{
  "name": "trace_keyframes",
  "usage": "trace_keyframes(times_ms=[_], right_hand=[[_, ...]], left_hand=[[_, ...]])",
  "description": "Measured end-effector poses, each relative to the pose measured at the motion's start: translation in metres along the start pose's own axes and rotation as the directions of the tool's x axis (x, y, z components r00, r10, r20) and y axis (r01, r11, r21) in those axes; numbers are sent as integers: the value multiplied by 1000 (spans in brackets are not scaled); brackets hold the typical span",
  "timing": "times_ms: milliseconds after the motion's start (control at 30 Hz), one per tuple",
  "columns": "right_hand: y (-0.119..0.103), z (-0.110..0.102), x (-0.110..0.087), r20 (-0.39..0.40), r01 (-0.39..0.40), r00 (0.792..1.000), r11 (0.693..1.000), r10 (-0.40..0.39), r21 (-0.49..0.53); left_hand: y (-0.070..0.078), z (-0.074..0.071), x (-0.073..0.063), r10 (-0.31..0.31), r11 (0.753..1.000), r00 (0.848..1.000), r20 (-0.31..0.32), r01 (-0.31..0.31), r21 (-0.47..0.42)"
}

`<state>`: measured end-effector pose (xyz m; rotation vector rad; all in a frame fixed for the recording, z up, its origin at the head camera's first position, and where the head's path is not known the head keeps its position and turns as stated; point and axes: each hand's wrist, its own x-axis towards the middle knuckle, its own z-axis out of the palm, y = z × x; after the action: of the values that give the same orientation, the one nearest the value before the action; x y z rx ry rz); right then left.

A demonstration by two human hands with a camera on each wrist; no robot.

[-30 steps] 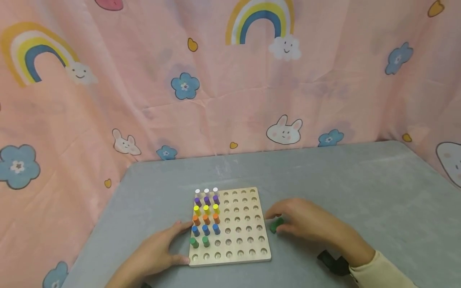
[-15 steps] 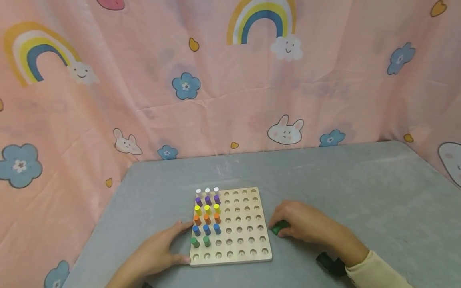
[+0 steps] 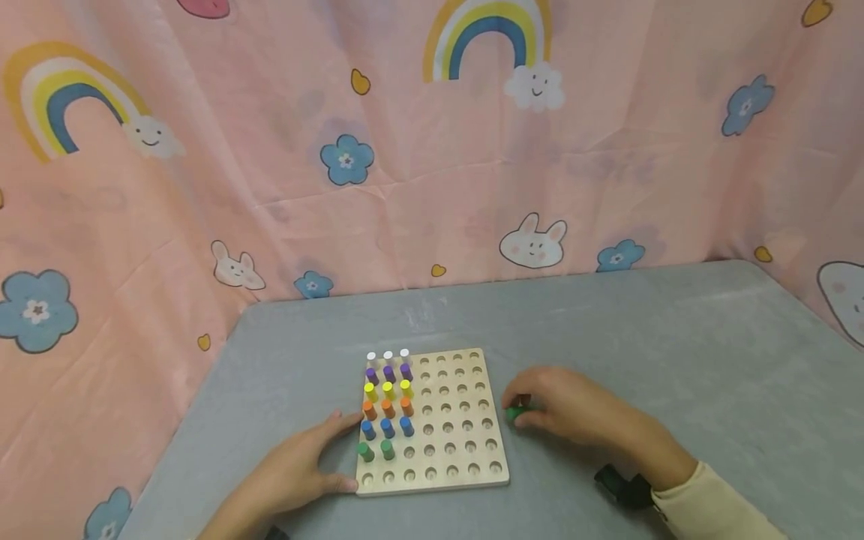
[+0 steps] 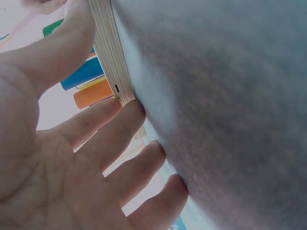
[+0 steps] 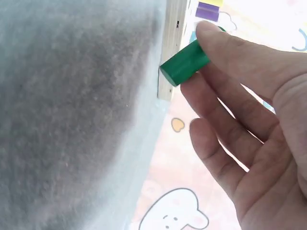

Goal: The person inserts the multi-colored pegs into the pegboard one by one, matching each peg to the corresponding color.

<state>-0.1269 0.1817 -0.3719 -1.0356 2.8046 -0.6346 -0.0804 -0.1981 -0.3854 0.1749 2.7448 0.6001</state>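
A square wooden pegboard [image 3: 466,442] lies on the grey table. Its left part bears rows of white, purple, yellow, orange and blue pegs, plus two green pegs [image 3: 387,449] in the row nearest the front. My left hand [image 3: 297,465] rests along the board's left side, thumb at the front corner, fingers touching the edge [image 4: 112,48]. Just off the board's right side, my right hand [image 3: 563,405] pinches a loose green peg [image 5: 184,63] between thumb and fingers. That peg is tilted, and its far end is partly covered by the thumb.
Round holes without pegs fill the board's right part and front row. A pink curtain [image 3: 418,202] with rainbows, flowers and rabbits hangs behind the grey table [image 3: 337,330]. A dark strap with a small device [image 3: 624,487] sits at the right wrist.
The green peg has turned in the right hand's fingers, and that hand has shifted slightly away from the front. My left hand stays on the board's edge.
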Motion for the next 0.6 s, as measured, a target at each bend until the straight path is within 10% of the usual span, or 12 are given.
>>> trace_keyframes(times_ms=[600], right_hand=[[0, -1, 1, -27, -37, 999, 999, 37, 18]], left_hand=[[-2, 3, 2, 4, 1000, 1000, -4, -4, -3]])
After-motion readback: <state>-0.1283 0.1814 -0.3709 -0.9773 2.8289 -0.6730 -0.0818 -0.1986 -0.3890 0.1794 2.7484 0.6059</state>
